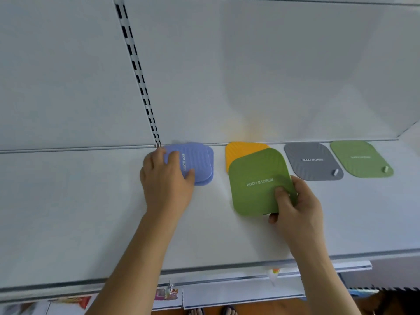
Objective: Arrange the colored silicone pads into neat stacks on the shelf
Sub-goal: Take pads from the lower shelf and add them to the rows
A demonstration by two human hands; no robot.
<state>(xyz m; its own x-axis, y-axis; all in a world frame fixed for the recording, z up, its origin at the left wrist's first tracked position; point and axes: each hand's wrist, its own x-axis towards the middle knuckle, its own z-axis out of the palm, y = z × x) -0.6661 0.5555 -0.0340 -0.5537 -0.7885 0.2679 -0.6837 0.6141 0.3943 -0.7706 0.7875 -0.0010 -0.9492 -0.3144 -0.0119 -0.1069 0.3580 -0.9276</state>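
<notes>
Nearest, at lower centre-right of the frame, the right hand (295, 201) pinches a green pad (256, 178) by its near corner, thumb on top and fingers curled beneath. The pad looks lifted and tilted, probably because it is being carried toward a matching pile. It overlaps a yellow pad (238, 151) lying flat behind it at centre, so only the yellow pad's far and left parts show.

At centre-left, the left hand (166, 178) has its grip curled round the left side of a blue stack (197, 164). At least two pads show, their edges slightly offset, so the hand is likely squaring them.

Toward the right of the frame, near the shelf's back, a grey pad (313, 160) lies flat on its own, and just right of it a second green pad (361, 158), which seems the likely home for the held one.

All rest on the white shelf (91, 212); no bins or trays appear, so the stacks sit straight on its surface.
</notes>
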